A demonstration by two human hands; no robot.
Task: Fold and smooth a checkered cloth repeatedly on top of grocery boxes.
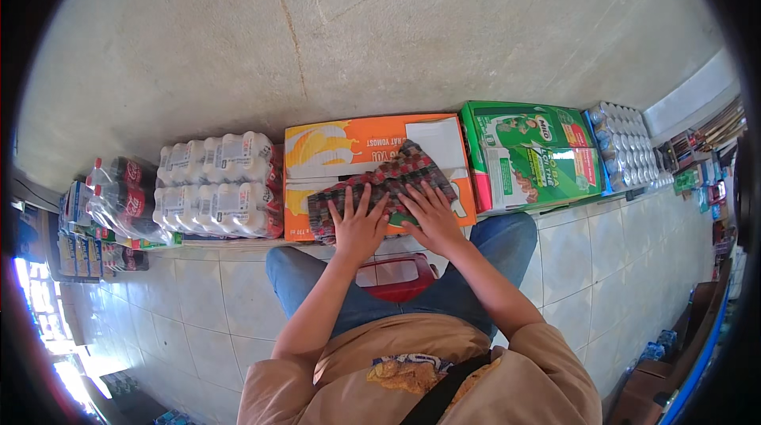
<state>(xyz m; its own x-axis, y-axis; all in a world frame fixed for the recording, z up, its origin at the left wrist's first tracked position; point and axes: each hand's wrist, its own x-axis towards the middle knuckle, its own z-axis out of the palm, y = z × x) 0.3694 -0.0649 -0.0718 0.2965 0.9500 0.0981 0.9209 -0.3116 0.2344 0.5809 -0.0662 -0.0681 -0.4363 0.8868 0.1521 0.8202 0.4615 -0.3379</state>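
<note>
A red, grey and black checked cloth [380, 178] lies bunched in a bent shape on top of an orange Yomost carton [380, 133]. Both my hands rest palm down on the cloth, side by side. My left hand [359, 226] has its fingers spread over the cloth's left half. Over the right half lies my right hand [431, 217], fingers apart too. The two thumbs come close together near the carton's front edge. Neither hand grips anything. Part of the carton's top is hidden under the cloth and hands.
Shrink-wrapped white bottles [214, 181] and Coca-Cola bottles [128, 190] stand left of the carton. To its right are a green Milo carton [529, 157] and a pack of cans [627, 145]. A concrete wall [416, 38] rises behind. A red plastic stool [398, 291] shows between my legs.
</note>
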